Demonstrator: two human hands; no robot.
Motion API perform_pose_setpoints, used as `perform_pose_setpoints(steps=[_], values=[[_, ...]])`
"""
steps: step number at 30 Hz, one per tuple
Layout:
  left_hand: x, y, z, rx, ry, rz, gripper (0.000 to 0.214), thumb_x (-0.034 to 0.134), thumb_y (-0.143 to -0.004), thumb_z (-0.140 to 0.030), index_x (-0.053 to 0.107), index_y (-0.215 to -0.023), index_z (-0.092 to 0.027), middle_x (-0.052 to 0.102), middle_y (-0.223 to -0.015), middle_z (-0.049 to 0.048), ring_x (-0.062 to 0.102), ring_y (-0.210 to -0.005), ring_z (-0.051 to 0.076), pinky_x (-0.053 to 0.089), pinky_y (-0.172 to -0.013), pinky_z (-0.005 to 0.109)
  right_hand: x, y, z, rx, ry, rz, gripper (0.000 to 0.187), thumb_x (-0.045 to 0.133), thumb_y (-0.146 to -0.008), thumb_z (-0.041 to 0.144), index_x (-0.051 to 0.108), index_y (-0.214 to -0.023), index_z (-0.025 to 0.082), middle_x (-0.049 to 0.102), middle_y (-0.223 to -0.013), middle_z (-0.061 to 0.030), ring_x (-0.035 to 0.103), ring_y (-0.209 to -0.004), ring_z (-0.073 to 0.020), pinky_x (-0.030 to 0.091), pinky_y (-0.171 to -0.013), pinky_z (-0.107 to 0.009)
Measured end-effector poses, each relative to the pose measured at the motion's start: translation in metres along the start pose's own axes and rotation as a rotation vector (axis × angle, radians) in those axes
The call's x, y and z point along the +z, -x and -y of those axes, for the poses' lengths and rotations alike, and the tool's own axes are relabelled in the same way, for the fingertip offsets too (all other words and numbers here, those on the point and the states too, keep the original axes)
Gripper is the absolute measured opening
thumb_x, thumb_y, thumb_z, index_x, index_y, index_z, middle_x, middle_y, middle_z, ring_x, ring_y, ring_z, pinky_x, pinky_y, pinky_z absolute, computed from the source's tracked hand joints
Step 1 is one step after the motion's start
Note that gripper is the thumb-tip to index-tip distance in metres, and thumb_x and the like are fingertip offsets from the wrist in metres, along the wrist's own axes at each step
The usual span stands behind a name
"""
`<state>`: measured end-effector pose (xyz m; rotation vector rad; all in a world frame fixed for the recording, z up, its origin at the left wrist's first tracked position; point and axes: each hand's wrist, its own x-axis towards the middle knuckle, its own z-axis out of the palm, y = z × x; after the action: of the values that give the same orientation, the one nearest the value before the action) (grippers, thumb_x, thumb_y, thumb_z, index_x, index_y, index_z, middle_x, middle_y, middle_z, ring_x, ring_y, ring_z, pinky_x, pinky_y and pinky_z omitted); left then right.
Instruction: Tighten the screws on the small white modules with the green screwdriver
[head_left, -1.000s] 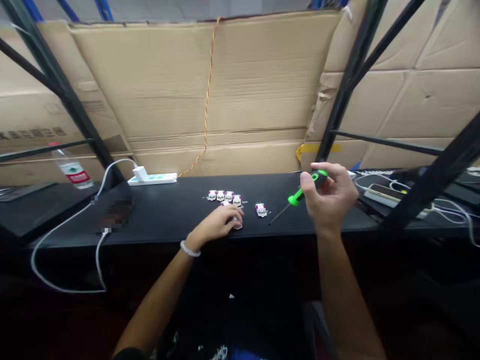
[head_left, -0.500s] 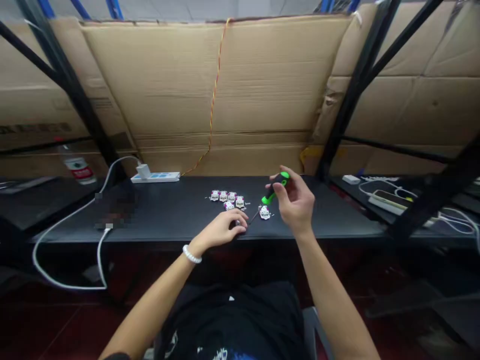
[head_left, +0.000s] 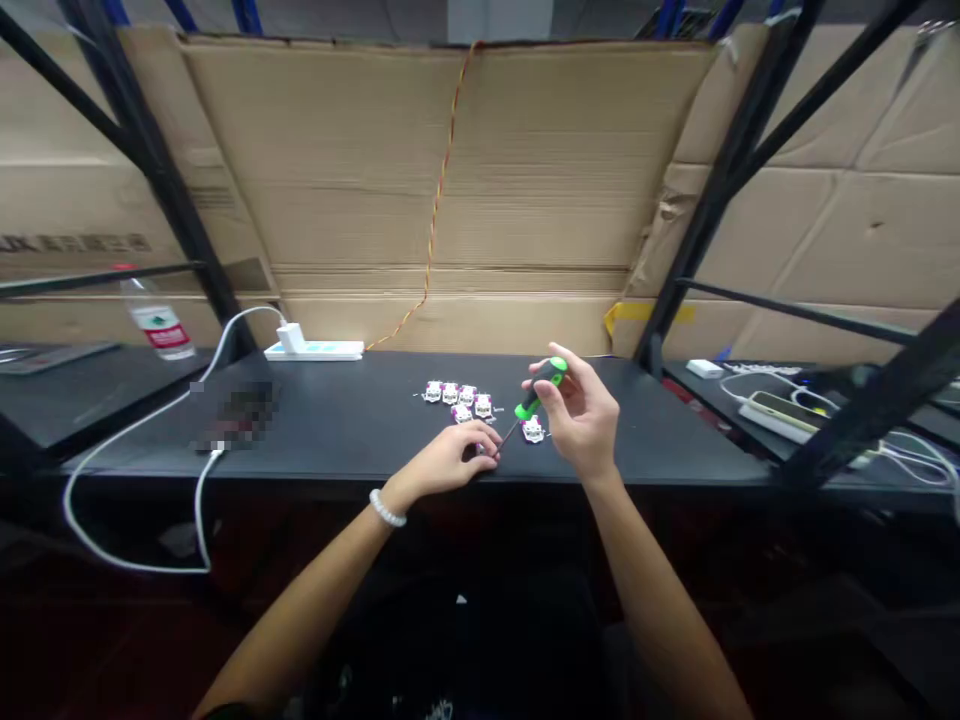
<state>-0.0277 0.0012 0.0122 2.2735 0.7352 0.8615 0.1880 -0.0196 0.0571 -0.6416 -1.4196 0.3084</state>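
Observation:
My right hand (head_left: 589,418) grips a screwdriver (head_left: 541,387) by its black-and-green handle. The thin shaft slants down to the left, its tip at the fingertips of my left hand (head_left: 455,458). Those fingers are curled against the desk, around a small white-and-purple part (head_left: 481,449) that they mostly hide. Just beyond the left hand, several similar white-and-purple parts (head_left: 466,396) lie in a cluster. One more such part (head_left: 533,430) rests apart from them, between the screwdriver and my right hand. What these parts are is too small to tell.
The black desk (head_left: 360,420) backs onto a cardboard wall (head_left: 337,180). A power strip (head_left: 322,351) with a plugged-in charger (head_left: 291,337) stands at the back left. Its white cable (head_left: 71,500) loops over the front edge. Dark metal posts (head_left: 697,215) frame both sides.
The screwdriver and my right hand have shifted slightly left and down, bringing the tip closer to my left fingers. My left hand stays almost in place. The camera view has tilted a little.

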Motion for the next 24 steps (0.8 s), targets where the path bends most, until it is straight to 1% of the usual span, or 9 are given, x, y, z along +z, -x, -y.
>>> perform_pose_setpoints(steps=[4, 9, 11, 14, 16, 18, 20, 22, 24], values=[[0.0, 0.0, -0.002, -0.01, 0.009, -0.004, 0.007, 0.074, -0.093, -0.02, 0.076, -0.086, -0.018, 0.078, -0.117, 0.0103, 0.073, -0.108, 0.023, 0.056, -0.105, 0.037, 0.0, 0.0, 0.0, -0.039, 0.068, 0.009, 0.051, 0.077, -0.096, 0.041, 0.067, -0.143, 0.027, 0.077, -0.113, -0.0068, 0.078, -0.095, -0.0216, 0.069, -0.086, -0.039], [0.003, 0.0, -0.001, -0.005, 0.016, -0.023, 0.008, 0.074, -0.093, -0.018, 0.077, -0.085, -0.019, 0.078, -0.117, 0.0092, 0.074, -0.108, 0.022, 0.056, -0.105, 0.038, 0.0, -0.003, 0.005, -0.17, 0.212, 0.026, 0.045, 0.083, -0.091, 0.04, 0.075, -0.134, 0.029, 0.068, -0.1, -0.0042, 0.064, -0.078, -0.0177, 0.061, -0.07, -0.034], [0.003, 0.0, -0.001, 0.004, 0.021, -0.028, 0.009, 0.074, -0.093, -0.019, 0.077, -0.085, -0.018, 0.078, -0.116, 0.0094, 0.074, -0.106, 0.022, 0.057, -0.104, 0.037, 0.001, -0.004, 0.01, -0.19, 0.214, 0.069, 0.042, 0.077, -0.095, 0.039, 0.074, -0.136, 0.031, 0.069, -0.107, -0.0064, 0.066, -0.083, -0.0195, 0.062, -0.074, -0.037], [0.004, 0.0, 0.0, 0.013, 0.02, -0.032, 0.008, 0.074, -0.093, -0.019, 0.078, -0.086, -0.018, 0.078, -0.114, 0.0099, 0.074, -0.106, 0.022, 0.057, -0.103, 0.037, 0.005, -0.009, 0.018, -0.146, 0.072, 0.21, 0.043, 0.062, -0.105, 0.037, 0.066, -0.148, 0.035, 0.072, -0.127, -0.0091, 0.073, -0.1, -0.0233, 0.064, -0.091, -0.043], [0.003, 0.0, 0.0, 0.017, 0.021, -0.028, 0.008, 0.075, -0.092, -0.019, 0.078, -0.085, -0.018, 0.078, -0.114, 0.0102, 0.074, -0.107, 0.023, 0.057, -0.104, 0.037, 0.008, -0.013, 0.023, -0.105, 0.013, 0.286, 0.044, 0.062, -0.105, 0.036, 0.064, -0.149, 0.036, 0.075, -0.127, -0.0075, 0.075, -0.099, -0.0228, 0.064, -0.093, -0.044], [0.003, 0.0, -0.001, 0.017, 0.027, -0.031, 0.009, 0.074, -0.093, -0.019, 0.078, -0.085, -0.018, 0.078, -0.114, 0.0103, 0.074, -0.109, 0.023, 0.057, -0.104, 0.037, 0.01, -0.018, 0.026, -0.134, 0.09, 0.275, 0.04, 0.073, -0.099, 0.036, 0.072, -0.139, 0.034, 0.076, -0.114, -0.0058, 0.073, -0.089, -0.0212, 0.065, -0.084, -0.04], [0.003, 0.001, -0.001, 0.019, 0.027, -0.029, 0.01, 0.074, -0.093, -0.019, 0.078, -0.084, -0.018, 0.078, -0.114, 0.01, 0.074, -0.108, 0.023, 0.057, -0.104, 0.036, 0.012, -0.022, 0.029, -0.224, 0.215, 0.208, 0.037, 0.084, -0.09, 0.035, 0.079, -0.126, 0.03, 0.074, -0.102, -0.0052, 0.068, -0.083, -0.0202, 0.063, -0.076, -0.037], [0.004, 0.001, -0.002, 0.017, 0.014, -0.028, 0.01, 0.073, -0.094, -0.018, 0.078, -0.085, -0.018, 0.078, -0.114, 0.0099, 0.074, -0.108, 0.023, 0.057, -0.104, 0.037, 0.014, -0.024, 0.029, -0.271, 0.256, 0.188, 0.036, 0.082, -0.091, 0.035, 0.079, -0.126, 0.028, 0.073, -0.107, -0.0077, 0.069, -0.088, -0.0217, 0.063, -0.077, -0.038], [0.004, 0.001, -0.002, 0.019, 0.004, -0.027, 0.009, 0.073, -0.094, -0.019, 0.079, -0.086, -0.017, 0.078, -0.114, 0.0103, 0.074, -0.109, 0.023, 0.056, -0.105, 0.037, 0.014, -0.023, 0.027, -0.227, 0.169, 0.24, 0.038, 0.069, -0.101, 0.035, 0.073, -0.138, 0.028, 0.073, -0.123, -0.011, 0.073, -0.1, -0.0234, 0.064, -0.086, -0.041]])
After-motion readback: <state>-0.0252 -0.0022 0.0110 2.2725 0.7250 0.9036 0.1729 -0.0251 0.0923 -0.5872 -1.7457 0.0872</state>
